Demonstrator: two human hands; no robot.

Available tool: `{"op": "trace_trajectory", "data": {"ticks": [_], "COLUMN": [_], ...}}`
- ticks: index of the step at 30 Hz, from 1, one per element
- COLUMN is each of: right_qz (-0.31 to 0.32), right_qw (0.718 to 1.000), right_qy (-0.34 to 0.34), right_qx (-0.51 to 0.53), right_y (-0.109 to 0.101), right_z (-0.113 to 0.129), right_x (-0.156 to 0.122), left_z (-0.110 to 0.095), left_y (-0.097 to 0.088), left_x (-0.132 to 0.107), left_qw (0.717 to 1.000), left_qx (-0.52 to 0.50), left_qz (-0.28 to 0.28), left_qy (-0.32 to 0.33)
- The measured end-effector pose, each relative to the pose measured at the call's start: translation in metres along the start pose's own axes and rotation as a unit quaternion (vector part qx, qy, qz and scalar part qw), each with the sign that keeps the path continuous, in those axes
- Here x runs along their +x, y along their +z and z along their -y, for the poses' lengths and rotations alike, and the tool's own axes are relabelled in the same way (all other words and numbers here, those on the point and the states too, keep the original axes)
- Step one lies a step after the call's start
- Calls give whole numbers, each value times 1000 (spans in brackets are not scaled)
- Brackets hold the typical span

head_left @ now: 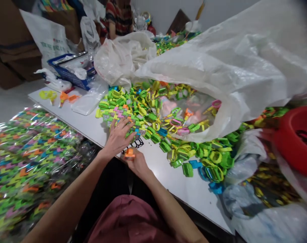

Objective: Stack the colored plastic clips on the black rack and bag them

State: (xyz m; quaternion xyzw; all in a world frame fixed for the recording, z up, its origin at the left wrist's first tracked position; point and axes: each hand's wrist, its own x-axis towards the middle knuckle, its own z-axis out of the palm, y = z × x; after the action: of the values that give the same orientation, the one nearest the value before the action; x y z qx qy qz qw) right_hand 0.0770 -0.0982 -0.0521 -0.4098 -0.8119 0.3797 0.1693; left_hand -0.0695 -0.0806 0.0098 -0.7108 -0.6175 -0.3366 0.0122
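My left hand [118,136] lies flat with fingers spread on the near edge of a heap of small plastic toy pieces [153,111], mostly green and yellow, on a white table [178,182]. My right hand [136,162] is closed round a small orange plastic piece [129,153] at the table's front edge, just below the left hand. A black lattice-shaped piece [136,144] lies between the two hands. The heap spills out of a big clear plastic bag [219,71] lying on its side.
Clear bags packed with coloured pieces [29,158] lie at the left. A blue basket [67,72] and white bags [123,57] stand at the back. A red bowl [297,138] is at the right. Another person in a striped top [119,17] sits beyond the table.
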Motion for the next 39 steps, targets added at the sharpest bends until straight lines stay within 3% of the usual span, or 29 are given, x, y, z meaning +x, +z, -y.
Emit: {"op": "trace_trajectory", "data": {"ticks": [3,6,8,11,13,15,18,20,23,26,29,34,39], "right_qz": [17,24,46,46,-28,-80,-72,-59,-95,-127,-109,-98,-35], "right_qw": [999,999,998,999,991,964,930,912,910,927,939,914,903], "right_qy": [3,-17,-26,-2,49,106,162,188,209,197,218,273,285], "right_qx": [-39,-21,27,8,-123,-230,-322,-361,-345,-292,-241,-283,-321], "right_y": [2,3,-11,-64,-110,-149,-175,-176,-170,-160,-148,-142,-145], "right_z": [13,19,15,-5,-22,-39,-56,-61,-59,-49,-39,-36,-27], "right_x": [12,22,20,9,5,7,11,10,1,-9,-17,-18,-1], "left_z": [1,1,3,8,11,11,6,3,4,10,14,16,15], "left_y": [-10,-10,-6,0,1,-1,-10,-16,-15,-4,3,2,5], "left_x": [-12,-26,-31,-35,-35,-34,-34,-34,-35,-37,-39,-39,-37], "left_qw": [997,993,991,991,991,991,991,990,986,986,985,986,981], "left_qx": [-46,-7,28,41,35,26,-28,-83,-111,-101,-98,-86,-94], "left_qz": [2,23,24,11,-1,-9,-20,-64,-115,-103,-113,-102,-138], "left_qy": [64,118,129,129,130,132,127,91,54,80,87,105,93]}}
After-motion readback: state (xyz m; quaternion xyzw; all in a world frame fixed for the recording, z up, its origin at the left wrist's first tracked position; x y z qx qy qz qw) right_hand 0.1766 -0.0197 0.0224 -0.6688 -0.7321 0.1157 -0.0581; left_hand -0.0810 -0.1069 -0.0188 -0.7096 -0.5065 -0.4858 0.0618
